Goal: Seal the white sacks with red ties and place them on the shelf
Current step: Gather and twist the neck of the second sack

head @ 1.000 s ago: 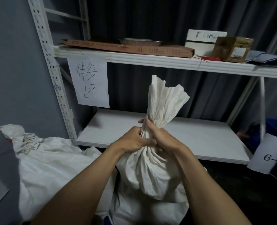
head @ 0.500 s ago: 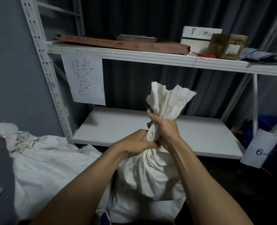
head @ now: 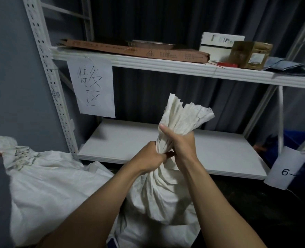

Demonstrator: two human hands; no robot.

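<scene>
A white sack (head: 158,197) stands in front of me, its gathered neck fanning out above my fists. My right hand (head: 181,143) grips the neck high up, thumb pointing upward. Just below and to the left, my left hand (head: 150,155) grips the same neck. No tie shows on this neck. A second white sack (head: 46,187) lies at the lower left, with a red tie (head: 0,153) at its bunched end. Some red ties (head: 226,64) lie on the upper shelf (head: 166,66). The lower shelf board (head: 123,142) is white and bare.
On the upper shelf lie a long flat cardboard box (head: 135,50), a white box (head: 219,44), a brown parcel (head: 251,54) and grey mailers (head: 284,66). A handwritten paper sign (head: 92,86) hangs at the left; a "6-" label (head: 287,170) hangs at the right. A perforated upright (head: 48,72) stands left.
My right hand has slid higher up the sack's neck, apart from the left hand, and the fanned top has tilted to the right. The left hand keeps its grip lower down.
</scene>
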